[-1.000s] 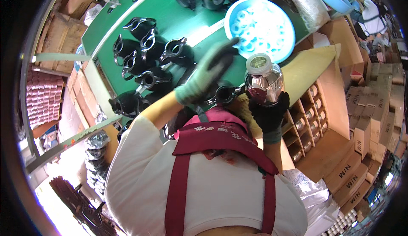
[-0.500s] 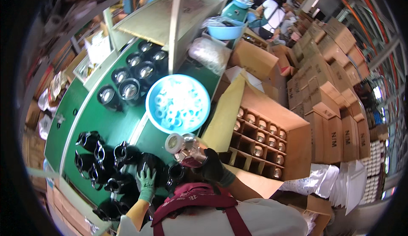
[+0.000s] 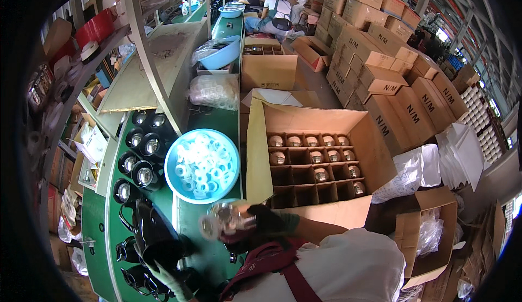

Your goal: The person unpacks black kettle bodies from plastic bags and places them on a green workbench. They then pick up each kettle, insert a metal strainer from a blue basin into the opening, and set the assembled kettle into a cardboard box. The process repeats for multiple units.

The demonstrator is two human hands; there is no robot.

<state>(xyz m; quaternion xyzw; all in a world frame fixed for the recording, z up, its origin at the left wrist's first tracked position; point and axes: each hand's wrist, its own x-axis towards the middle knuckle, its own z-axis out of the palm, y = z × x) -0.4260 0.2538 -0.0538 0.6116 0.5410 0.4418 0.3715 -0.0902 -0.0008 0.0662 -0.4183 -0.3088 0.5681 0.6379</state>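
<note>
My right hand [image 3: 270, 220], in a dark glove, is closed around a silvery glass flask liner [image 3: 232, 217] with a pale ring at its mouth. The liner is held sideways below a light-blue bowl [image 3: 175, 186] full of translucent white rings. At the lower left, my left hand [image 3: 166, 279], in a pale green glove, grips a glossy black jug [image 3: 155, 231] that is tilted above the bench. More black jugs with handles [image 3: 128, 250] crowd beside and under it. Farther up stand several black jugs [image 3: 144, 176] with shiny liners inside.
A green bench [image 3: 98, 231] runs away from me. To the right, an open carton [image 3: 340, 215] with dividers holds several silvery liners [image 3: 321, 174]. Cartons are stacked [image 3: 380, 79] beyond it. A metal post [image 3: 149, 57] rises at the bench. Two people sit working far ahead.
My left hand has lifted a black jug off the bench. The liner in my right hand has come lower relative to the bowl. My view has swung around to the right.
</note>
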